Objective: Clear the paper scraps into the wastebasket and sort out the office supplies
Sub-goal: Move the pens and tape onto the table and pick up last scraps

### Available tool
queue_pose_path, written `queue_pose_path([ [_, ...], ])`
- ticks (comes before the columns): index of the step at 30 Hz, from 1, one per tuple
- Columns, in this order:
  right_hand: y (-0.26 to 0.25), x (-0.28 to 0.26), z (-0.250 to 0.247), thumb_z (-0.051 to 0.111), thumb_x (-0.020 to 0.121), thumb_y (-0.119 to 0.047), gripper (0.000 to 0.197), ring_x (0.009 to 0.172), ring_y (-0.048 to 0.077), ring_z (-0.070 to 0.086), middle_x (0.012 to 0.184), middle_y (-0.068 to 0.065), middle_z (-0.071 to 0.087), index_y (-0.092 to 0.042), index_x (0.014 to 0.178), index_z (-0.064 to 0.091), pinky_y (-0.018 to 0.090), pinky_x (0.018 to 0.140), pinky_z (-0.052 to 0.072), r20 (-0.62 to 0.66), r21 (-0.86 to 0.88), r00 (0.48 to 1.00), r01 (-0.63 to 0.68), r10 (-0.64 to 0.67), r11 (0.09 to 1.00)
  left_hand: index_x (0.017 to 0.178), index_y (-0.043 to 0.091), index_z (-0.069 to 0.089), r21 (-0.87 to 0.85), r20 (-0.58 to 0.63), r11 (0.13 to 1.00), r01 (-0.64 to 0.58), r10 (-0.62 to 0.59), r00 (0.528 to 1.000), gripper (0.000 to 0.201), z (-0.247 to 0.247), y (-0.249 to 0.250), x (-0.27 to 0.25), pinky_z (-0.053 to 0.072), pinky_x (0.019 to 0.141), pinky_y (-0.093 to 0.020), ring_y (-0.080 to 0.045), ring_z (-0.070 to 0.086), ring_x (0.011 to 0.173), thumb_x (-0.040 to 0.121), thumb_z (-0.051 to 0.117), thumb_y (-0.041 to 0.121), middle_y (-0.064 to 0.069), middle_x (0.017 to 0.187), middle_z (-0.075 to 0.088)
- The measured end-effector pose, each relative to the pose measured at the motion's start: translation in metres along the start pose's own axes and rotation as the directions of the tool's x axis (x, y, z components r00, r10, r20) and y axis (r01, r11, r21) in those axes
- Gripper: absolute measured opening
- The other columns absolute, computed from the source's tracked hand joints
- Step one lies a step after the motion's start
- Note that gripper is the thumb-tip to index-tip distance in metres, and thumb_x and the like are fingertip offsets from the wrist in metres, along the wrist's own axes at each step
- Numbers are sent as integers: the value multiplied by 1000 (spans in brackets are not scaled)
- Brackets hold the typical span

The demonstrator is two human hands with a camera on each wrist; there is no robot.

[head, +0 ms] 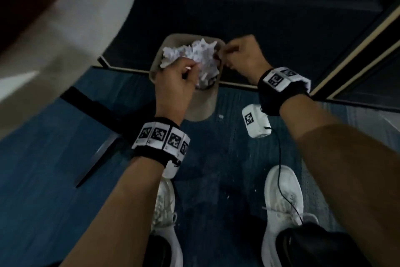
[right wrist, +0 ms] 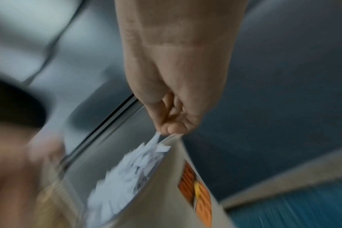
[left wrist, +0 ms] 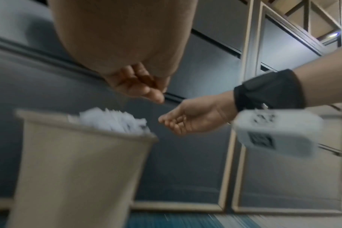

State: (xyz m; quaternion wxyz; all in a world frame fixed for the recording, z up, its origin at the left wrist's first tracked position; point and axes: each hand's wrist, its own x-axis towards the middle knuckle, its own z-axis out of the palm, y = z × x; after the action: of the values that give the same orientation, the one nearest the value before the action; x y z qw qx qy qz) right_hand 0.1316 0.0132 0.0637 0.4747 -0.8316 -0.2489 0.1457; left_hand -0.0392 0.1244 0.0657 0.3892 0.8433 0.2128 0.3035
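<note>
The tall beige plastic wastebasket [head: 200, 102] stands on the blue carpet [head: 54, 158] against a dark wall panel [head: 259, 7], heaped over its rim with torn white paper scraps [head: 194, 54], so clearing looks nearly done; sorting supplies is nowhere visible. The left hand [head: 173, 85], fingers loosely curled, hovers above the heap, apparently empty. The right hand [head: 242, 54], also curled, seems to pinch a scrap by the rim, and stray white flecks [head: 220, 116] on the carpet remain.

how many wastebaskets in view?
1. A beige plastic wastebasket stands on the blue carpet by the dark wall panel, heaped with white paper scraps. The left hand is above it, the right hand at its rim. None else visible.
</note>
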Motion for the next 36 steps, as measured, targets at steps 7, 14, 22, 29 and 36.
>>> queue_pose_path([
  [7, 84, -141, 25, 60, 88, 2, 17, 48, 18, 46, 62, 15, 55, 1, 71, 65, 29, 49, 40, 59, 429, 824, -530, 563, 731, 94, 16, 74, 116, 507, 964, 238, -264, 821, 12, 57, -23, -135, 46, 78, -23, -13, 65, 81, 94, 62, 15, 1, 88, 72],
  [14, 201, -284, 94, 64, 80, -2, 25, 59, 30, 65, 60, 12, 68, -13, 57, 66, 38, 59, 58, -28, 243, 556, -802, 831, 545, 103, 19, 76, 398, 644, 846, 354, -533, 549, 19, 81, -91, -252, 52, 93, -35, -22, 68, 102, 88, 67, 14, -5, 104, 75],
  [22, 229, -331, 112, 65, 86, -5, 18, 97, 35, 64, 99, 18, 68, -6, 103, 71, 39, 85, 51, -281, 56, 578, -787, 767, 614, 130, 13, 61, 440, 602, 858, 264, -500, 622, 40, 110, -120, -312, 45, 99, -41, -27, 50, 118, 93, 66, 26, -7, 127, 54],
  [29, 233, -328, 121, 66, 87, -2, 12, 84, 41, 66, 87, 22, 72, -2, 97, 73, 43, 71, 51, -490, 20, 599, -719, 633, 695, 98, 6, 75, 386, 605, 922, 33, -280, 746, 16, 118, -126, -319, 55, 74, -43, -35, 61, 99, 92, 65, 17, -10, 99, 65],
  [36, 238, -324, 114, 65, 89, -2, 10, 75, 46, 63, 84, 26, 68, 1, 91, 73, 43, 62, 49, -389, -225, 773, -606, 500, 763, 104, 4, 62, 444, 604, 895, 41, -333, 724, 25, 123, -113, -320, 48, 69, -46, -33, 50, 104, 103, 45, 23, -14, 107, 54],
])
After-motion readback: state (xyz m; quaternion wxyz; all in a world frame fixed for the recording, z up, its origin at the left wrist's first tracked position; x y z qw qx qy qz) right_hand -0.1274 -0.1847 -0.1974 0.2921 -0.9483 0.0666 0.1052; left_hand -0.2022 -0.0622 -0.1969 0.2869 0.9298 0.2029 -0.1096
